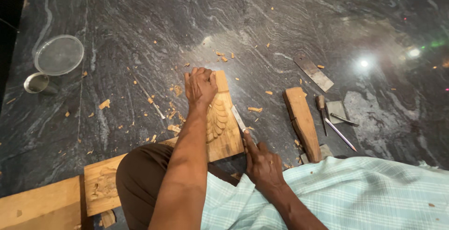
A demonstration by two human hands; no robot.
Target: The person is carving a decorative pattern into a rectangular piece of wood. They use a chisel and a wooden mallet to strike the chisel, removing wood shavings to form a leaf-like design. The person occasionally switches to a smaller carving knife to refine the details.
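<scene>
Two hands, perhaps four chisels.

Dark veined stone floor, polished, lamp glare.

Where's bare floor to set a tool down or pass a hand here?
Widest bare floor: beyond the carved panel, right of the clear lid and metal cup; only stray chips. Also the far right, past the chisels. Crowded: between panel and wooden mallet, where the right hand holds a chisel; the left hand presses on the panel.
</scene>
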